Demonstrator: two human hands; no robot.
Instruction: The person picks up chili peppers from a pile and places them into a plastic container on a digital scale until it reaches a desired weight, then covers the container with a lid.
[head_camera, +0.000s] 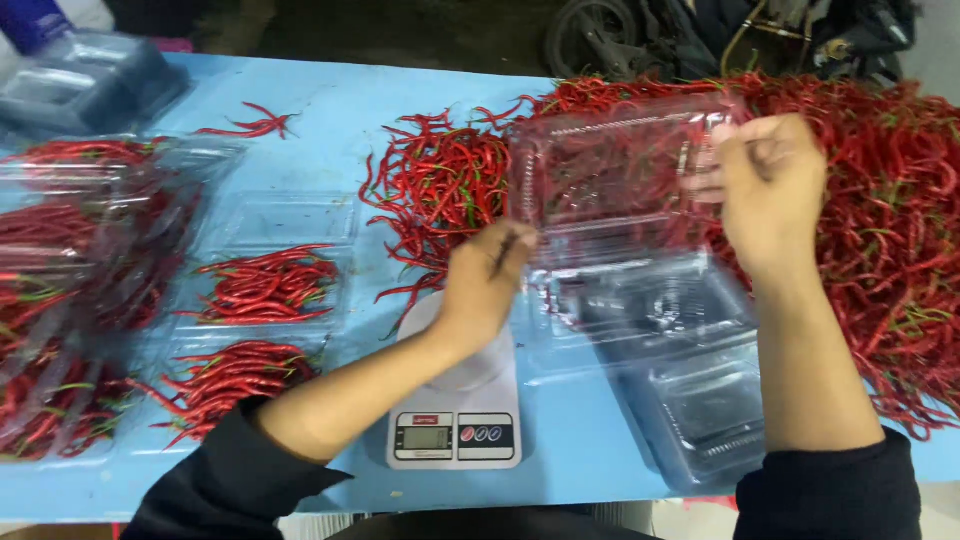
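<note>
I see both hands up on a clear clamshell box (610, 180), held above the white scale (457, 420): left hand (485, 285) fingers pinch its lower left corner, right hand (770, 185) fingers closed on its right edge. Red chillies (880, 220) heap behind on the blue worktop (340, 110).

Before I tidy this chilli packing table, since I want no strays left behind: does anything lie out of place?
Yes. A few red chillies lie alone on the blue table, apart from the big chilli heap and outside any tray. Both hands hold a clear clamshell box.
</note>
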